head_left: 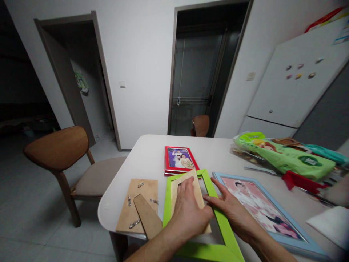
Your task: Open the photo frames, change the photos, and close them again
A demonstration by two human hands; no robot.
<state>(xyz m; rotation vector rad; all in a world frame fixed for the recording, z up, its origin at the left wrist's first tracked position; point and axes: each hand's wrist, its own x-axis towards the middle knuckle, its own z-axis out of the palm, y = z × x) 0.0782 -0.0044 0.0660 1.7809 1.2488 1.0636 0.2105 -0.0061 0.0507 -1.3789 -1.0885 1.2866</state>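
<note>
A bright green picture frame (226, 222) lies at the table's near side. Within it, a cream inner mat (196, 178) sits askew, its top end overlapping the frame's upper bar. My left hand (188, 207) is on the mat, fingers stretched along its face and thumb across its right edge. My right hand (231, 207) grips the frame's right bar, thumb reaching over it and forefinger along the outer side. To the left lies a brown backing board (125, 211) with metal clips and a folded-down stand leg (147, 214). Part of the mat is hidden under my left hand.
Behind is a small red-framed photo (180, 160). A large blue-framed photo (261, 207) lies to the right. Farther right are a green package (289, 156), a red-handled tool (300, 182) and white paper (329, 222). A wooden chair (60, 149) stands left of the table (147, 153).
</note>
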